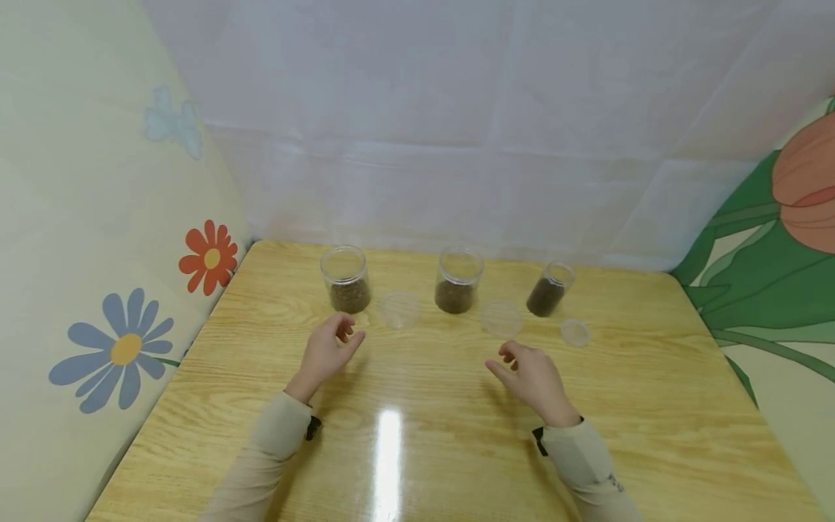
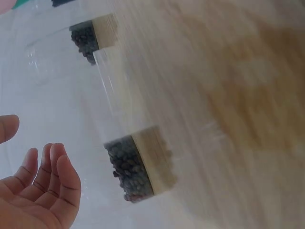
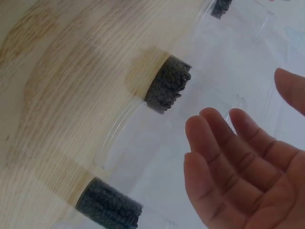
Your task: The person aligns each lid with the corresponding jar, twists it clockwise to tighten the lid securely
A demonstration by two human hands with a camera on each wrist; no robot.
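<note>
Three clear jars stand upright and uncovered in a row, each partly filled with dark, bean-like pieces. They are a wide left jar [image 1: 349, 290], a wide middle jar [image 1: 457, 290] and a narrower right jar [image 1: 548, 293]. Beside them lie clear round lids: one [image 1: 401, 310] between the wide jars, another [image 1: 501, 319] right of the middle jar, and a small one [image 1: 575, 333] near the narrow jar. My left hand [image 1: 328, 349] hovers in front of the left jar, fingers loosely bent and holding nothing. Likewise unfilled, my right hand [image 1: 533, 378] is nearest the lid right of the middle jar.
The wood-grain table [image 1: 443, 449] ends at a white cloth [image 1: 417, 181] behind the jars. Flower-printed panels flank it, the left panel [image 1: 85, 239] and the right panel [image 1: 783, 304]. A bright light reflection runs along the table's front part.
</note>
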